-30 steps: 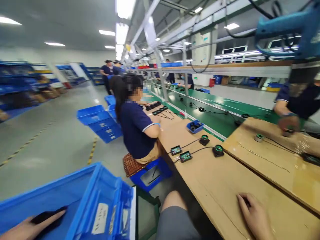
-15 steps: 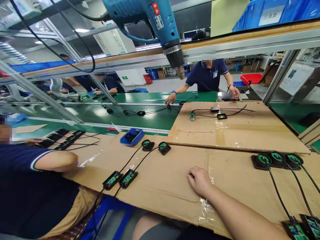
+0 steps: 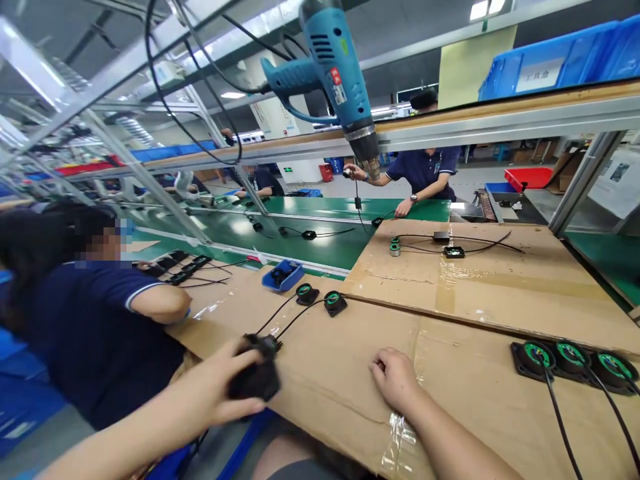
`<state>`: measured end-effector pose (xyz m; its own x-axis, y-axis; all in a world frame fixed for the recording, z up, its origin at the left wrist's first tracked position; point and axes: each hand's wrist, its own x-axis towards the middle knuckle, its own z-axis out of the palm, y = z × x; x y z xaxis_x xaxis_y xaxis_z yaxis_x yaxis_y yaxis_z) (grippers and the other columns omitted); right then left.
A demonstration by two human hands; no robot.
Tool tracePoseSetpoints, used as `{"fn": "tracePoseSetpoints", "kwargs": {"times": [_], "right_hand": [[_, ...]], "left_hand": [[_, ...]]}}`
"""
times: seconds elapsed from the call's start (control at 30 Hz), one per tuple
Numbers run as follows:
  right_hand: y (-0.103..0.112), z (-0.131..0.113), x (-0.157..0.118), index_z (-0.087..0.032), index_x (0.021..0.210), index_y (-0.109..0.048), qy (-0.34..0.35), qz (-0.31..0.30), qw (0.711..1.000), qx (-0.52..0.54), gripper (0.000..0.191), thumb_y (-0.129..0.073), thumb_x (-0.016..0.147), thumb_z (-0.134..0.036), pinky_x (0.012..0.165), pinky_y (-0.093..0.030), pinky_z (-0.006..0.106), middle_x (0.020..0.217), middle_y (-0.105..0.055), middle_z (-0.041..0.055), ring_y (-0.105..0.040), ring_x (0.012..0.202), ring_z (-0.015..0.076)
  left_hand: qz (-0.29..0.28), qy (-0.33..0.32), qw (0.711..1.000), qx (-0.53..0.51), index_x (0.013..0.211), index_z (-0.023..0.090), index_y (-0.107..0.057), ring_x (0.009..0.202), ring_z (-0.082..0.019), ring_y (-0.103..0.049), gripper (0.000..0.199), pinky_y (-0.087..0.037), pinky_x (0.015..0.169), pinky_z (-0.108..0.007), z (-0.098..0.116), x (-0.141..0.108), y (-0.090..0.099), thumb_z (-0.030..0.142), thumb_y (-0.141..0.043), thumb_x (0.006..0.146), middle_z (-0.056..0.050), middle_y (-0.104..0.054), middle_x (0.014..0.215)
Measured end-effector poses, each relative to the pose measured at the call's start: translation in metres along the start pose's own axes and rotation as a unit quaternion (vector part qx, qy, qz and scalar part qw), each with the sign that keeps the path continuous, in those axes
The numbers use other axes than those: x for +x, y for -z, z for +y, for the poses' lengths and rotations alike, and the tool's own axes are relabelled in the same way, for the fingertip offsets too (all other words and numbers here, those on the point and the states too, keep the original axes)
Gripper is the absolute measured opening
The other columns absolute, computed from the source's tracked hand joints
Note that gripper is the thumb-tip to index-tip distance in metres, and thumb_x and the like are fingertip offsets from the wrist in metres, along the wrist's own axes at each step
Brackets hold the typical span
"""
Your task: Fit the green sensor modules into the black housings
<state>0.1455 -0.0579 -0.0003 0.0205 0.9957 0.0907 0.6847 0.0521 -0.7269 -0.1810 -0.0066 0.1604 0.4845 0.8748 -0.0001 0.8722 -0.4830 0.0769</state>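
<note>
My left hand (image 3: pixel 235 383) reaches in from the lower left and grips a black cabled housing (image 3: pixel 255 380) at the cardboard's front edge. My right hand (image 3: pixel 395 377) rests on the cardboard (image 3: pixel 340 360) with its fingers curled; whether anything is inside is hidden. Two black round-topped units with green boards, a left one (image 3: pixel 307 294) and a right one (image 3: pixel 335 303), lie beyond my left hand, with black cables running toward the held housing. At the right sits a row of similar units (image 3: pixel 570 360) with cables trailing toward me.
A blue heat gun (image 3: pixel 340 73) hangs overhead from the shelf (image 3: pixel 450 130). A small blue bin (image 3: pixel 283 275) stands on the cardboard. A person (image 3: pixel 115 320) sits close at the left. Another person (image 3: pixel 425 173) works beyond the green belt (image 3: pixel 240 233).
My left hand has come into view and taken hold of a black housing. The view has shifted left. The person across has raised a hand with a cabled part.
</note>
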Motion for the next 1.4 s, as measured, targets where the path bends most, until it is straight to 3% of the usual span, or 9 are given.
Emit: {"fn": "tracePoseSetpoints", "kwargs": {"times": [0.2,0.33,0.5,0.67,0.8,0.9,1.03,1.17,1.4], "right_hand": [[0.002,-0.001,0.0,-0.02,0.082,-0.068,0.003,0.003,1.0,0.026,0.01,-0.06,0.086,-0.017,0.074,-0.041,0.024,0.085,-0.069,0.0021,-0.062,0.08,0.0163],[0.002,-0.001,0.001,-0.02,0.08,-0.068,-0.012,0.004,0.999,0.047,0.01,-0.061,0.085,-0.015,0.074,-0.041,0.024,0.084,-0.069,0.0019,-0.062,0.08,0.0163],[0.0,-0.001,0.005,-0.022,0.078,-0.066,-0.025,0.011,0.998,0.05,0.01,-0.06,0.083,-0.016,0.072,-0.04,0.025,0.081,-0.068,0.0012,-0.062,0.077,0.0167],[-0.002,-0.002,0.01,-0.022,0.075,-0.063,-0.036,0.021,0.998,0.051,0.013,-0.056,0.085,-0.016,0.073,-0.042,0.027,0.081,-0.068,0.0012,-0.063,0.078,0.0183],[-0.003,0.0,0.01,-0.022,0.078,-0.065,-0.049,0.011,0.991,0.125,0.012,-0.056,0.086,-0.023,0.066,-0.045,0.027,0.074,-0.066,0.0018,-0.061,0.069,0.0188],[0.012,0.002,0.021,-0.02,0.087,-0.069,-0.051,0.03,0.976,0.208,0.022,-0.057,0.089,-0.039,0.067,-0.05,0.029,0.079,-0.069,0.0049,-0.064,0.072,0.0209],[0.068,0.004,0.083,-0.017,0.102,-0.069,-0.033,0.151,0.973,0.172,0.043,-0.055,0.09,-0.056,0.088,-0.052,0.038,0.102,-0.072,0.0125,-0.067,0.097,0.0271],[0.125,0.01,0.19,-0.009,0.112,-0.068,-0.04,0.228,0.969,-0.082,0.056,-0.056,0.087,-0.058,0.102,-0.043,0.047,0.119,-0.067,0.0219,-0.059,0.115,0.036],[0.133,0.011,0.32,-0.007,0.112,-0.068,-0.175,0.066,0.932,-0.311,0.073,-0.044,0.089,-0.072,0.1,-0.037,0.056,0.122,-0.064,0.0282,-0.055,0.119,0.0445]], "left_hand": [[-0.048,-0.047,0.99,-0.124,0.098,0.025,-0.071,0.103,-0.033,-0.064,0.048,-0.053,0.093,-0.041,0.068,0.083,-0.065,0.05,-0.083,0.059,-0.01,-0.061,0.111],[-0.036,-0.038,0.985,-0.165,0.095,0.023,-0.069,0.12,-0.037,-0.06,0.048,-0.051,0.101,-0.046,0.077,0.111,-0.101,0.043,-0.087,0.055,-0.014,-0.054,0.135],[0.014,-0.019,0.978,-0.208,0.097,0.021,-0.063,0.141,-0.041,-0.043,0.045,-0.042,0.113,-0.054,0.078,0.112,-0.119,0.034,-0.086,0.06,-0.019,-0.043,0.15],[0.151,0.014,0.949,-0.275,0.101,0.021,-0.056,0.146,-0.038,-0.037,0.032,-0.04,0.115,-0.057,0.097,0.107,-0.138,0.031,-0.074,0.076,-0.017,-0.03,0.159],[0.31,0.096,0.875,-0.36,0.126,0.02,-0.048,0.141,-0.037,-0.043,0.061,-0.043,0.113,-0.058,0.101,0.093,-0.169,0.046,-0.075,0.078,-0.019,-0.039,0.151],[0.325,0.169,0.827,-0.427,0.129,0.019,-0.046,0.124,-0.036,-0.058,0.071,-0.051,0.104,-0.058,0.095,0.081,-0.191,0.054,-0.076,0.074,-0.018,-0.054,0.134],[0.256,0.136,0.849,-0.441,0.119,0.02,-0.057,0.114,-0.033,-0.064,0.057,-0.053,0.101,-0.053,0.093,0.079,-0.194,0.047,-0.077,0.074,-0.012,-0.065,0.12],[0.256,0.12,0.88,-0.382,0.117,0.021,-0.061,0.112,-0.033,-0.062,0.047,-0.052,0.1,-0.053,0.101,0.082,-0.18,0.041,-0.076,0.076,-0.013,-0.065,0.119],[0.234,0.107,0.896,-0.362,0.12,0.023,-0.06,0.112,-0.033,-0.06,0.047,-0.05,0.098,-0.052,0.101,0.086,-0.18,0.032,-0.075,0.076,-0.014,-0.064,0.121]]}}
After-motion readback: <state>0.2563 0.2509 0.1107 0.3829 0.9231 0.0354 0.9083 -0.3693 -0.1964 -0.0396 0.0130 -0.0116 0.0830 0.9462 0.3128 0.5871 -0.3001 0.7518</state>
